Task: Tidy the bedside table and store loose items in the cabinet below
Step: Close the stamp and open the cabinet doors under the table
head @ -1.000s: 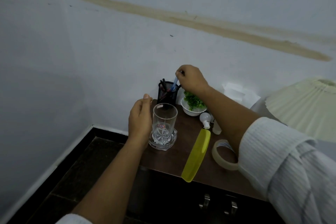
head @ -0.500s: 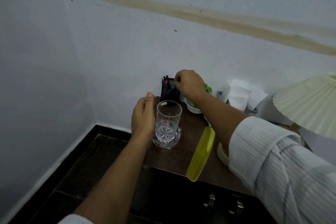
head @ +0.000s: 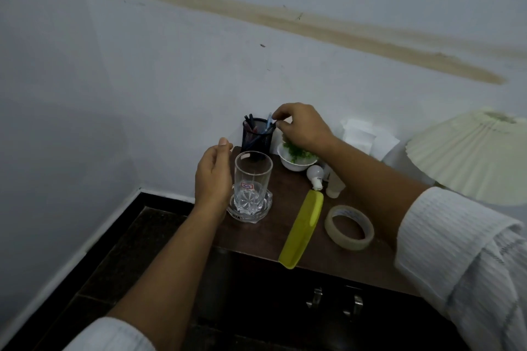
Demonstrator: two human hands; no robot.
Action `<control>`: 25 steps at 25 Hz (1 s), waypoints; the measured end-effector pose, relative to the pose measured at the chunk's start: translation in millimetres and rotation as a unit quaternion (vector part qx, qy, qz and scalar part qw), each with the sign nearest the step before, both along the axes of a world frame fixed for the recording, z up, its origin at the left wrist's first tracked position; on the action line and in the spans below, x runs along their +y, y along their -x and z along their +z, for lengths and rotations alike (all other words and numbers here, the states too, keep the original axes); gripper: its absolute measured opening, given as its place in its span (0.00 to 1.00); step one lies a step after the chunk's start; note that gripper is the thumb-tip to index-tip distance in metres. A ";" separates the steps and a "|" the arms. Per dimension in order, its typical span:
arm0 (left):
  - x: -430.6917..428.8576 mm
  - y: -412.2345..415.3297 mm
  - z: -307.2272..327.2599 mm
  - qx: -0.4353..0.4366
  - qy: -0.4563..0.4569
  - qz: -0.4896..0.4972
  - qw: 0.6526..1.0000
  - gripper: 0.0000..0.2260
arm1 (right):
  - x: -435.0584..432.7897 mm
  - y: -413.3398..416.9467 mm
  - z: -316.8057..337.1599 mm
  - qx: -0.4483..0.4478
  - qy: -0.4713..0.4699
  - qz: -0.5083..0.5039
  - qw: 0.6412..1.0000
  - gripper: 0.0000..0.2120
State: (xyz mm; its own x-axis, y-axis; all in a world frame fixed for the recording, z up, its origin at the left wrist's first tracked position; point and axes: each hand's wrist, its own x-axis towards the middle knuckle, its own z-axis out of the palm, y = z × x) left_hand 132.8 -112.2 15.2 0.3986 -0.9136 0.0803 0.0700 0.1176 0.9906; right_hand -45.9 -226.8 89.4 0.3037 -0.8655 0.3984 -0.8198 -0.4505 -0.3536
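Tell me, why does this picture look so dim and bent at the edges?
Head view: light is low and flat, so the cabinet under the table goes nearly black; the wide lens bows the wall stain; the glass stays sharp, without harsh glare.

Pale grey-white wall (head: 199, 71), long brown diagonal stain (head: 299, 23) across it, scattered small marks. Dark tiled floor (head: 94, 273) with white skirting (head: 71, 251) at corner. Pleated cream lampshade (head: 470, 157) at right. Lighting dim.
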 end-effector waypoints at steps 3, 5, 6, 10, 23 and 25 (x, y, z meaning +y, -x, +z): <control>6.5 0.7 7.7 -0.028 0.006 -0.002 1.000 0.16 | 33.0 29.7 11.0 -0.036 -0.007 -0.008 0.999 0.09; 16.1 2.1 16.5 -0.060 0.018 0.006 0.998 0.16 | 64.8 50.8 14.3 -0.079 -0.024 -0.018 0.996 0.07; 22.6 2.8 20.5 -0.081 0.028 0.013 0.996 0.16 | 81.7 60.4 13.5 -0.101 -0.034 -0.026 0.994 0.07; 59.2 11.1 33.4 -0.143 0.070 0.047 0.986 0.12 | 147.2 92.1 -4.2 -0.176 -0.083 -0.058 0.979 0.05; 151.5 117.9 -42.3 -0.139 -0.183 -0.304 0.925 0.13 | 275.4 131.6 -112.4 -0.248 -0.378 -0.145 0.880 0.09; 156.3 123.9 -58.3 -0.147 -0.207 -0.313 0.915 0.12 | 282.6 134.5 -130.3 -0.236 -0.391 -0.157 0.875 0.09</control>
